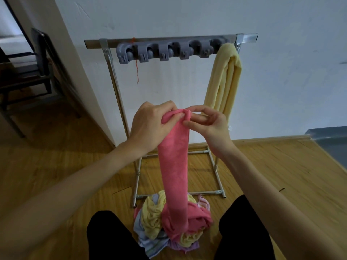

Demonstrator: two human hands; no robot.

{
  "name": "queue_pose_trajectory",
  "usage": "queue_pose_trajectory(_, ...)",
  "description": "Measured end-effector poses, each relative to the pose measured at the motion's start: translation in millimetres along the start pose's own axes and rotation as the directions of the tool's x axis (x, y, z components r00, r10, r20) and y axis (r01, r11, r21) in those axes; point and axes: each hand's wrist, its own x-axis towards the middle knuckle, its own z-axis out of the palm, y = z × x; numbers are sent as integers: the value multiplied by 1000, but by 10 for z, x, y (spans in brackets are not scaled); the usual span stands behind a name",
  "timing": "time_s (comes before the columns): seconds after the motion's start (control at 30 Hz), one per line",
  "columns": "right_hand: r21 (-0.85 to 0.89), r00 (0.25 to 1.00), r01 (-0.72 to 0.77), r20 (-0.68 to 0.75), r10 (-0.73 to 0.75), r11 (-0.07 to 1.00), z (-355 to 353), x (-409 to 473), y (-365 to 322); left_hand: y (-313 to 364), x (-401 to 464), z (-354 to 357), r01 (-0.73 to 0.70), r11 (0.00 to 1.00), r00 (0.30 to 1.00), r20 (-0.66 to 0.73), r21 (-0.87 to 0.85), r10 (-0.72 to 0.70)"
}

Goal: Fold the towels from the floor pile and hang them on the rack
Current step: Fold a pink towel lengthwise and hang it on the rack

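Observation:
A pink towel (pixel 173 166) hangs in a long strip from my two hands down to the floor pile (pixel 152 220). My left hand (pixel 150 124) grips its top edge with curled fingers. My right hand (pixel 210 122) pinches the same edge just to the right. The towel's lower end lies bunched on the pile of yellow, blue, purple and striped towels between my knees. Behind stands the metal rack (pixel 112 72) with a grey row of clips (pixel 165 51) on its top bar. A folded yellow towel (pixel 225 77) hangs at the rack's right end.
A white wall stands close behind the rack. A dark chair (pixel 37 59) sits at the far left past a wall corner. A loose orange thread (pixel 136 66) dangles from the clips. The floor is wood, with a grey-blue surface (pixel 330 141) at the right edge.

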Motion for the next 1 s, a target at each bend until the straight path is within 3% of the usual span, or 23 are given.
queue_pose_trajectory(0.17,11,998,-14,-64,15,1000,88,58,65,-74,-59,12,-7,999,997,-77,-40,4)
queue_pose_trajectory(0.27,3,995,-44,-89,44,999,139,65,152,-177,-325,52,213,945,972,-49,-247,-232)
queue_pose_trajectory(0.33,3,993,-76,-94,76,997,175,36,197,-267,-584,119,442,821,896,146,-360,-418)
queue_pose_trajectory(0.43,5,988,-117,-100,117,993,244,-24,233,-415,-1002,327,699,543,715,465,-465,-523)
queue_pose_trajectory(0.5,21,984,-131,-117,132,991,288,-55,240,-506,-1268,505,786,427,618,560,-446,-553)
queue_pose_trajectory(0.63,67,974,-158,-152,167,985,356,-98,196,-640,-1609,867,882,298,470,634,-365,-614)
queue_pose_trajectory(0.77,119,958,-166,-218,189,979,365,-127,138,-618,-1789,1137,884,303,467,698,-356,-543)
queue_pose_trajectory(0.83,134,933,-150,-308,185,979,329,-133,136,-602,-1899,1260,902,276,432,724,-332,-538)
queue_pose_trajectory(1.0,135,700,-200,-673,238,971,21,-170,461,-633,-1962,1377,930,292,355,753,-223,-554)
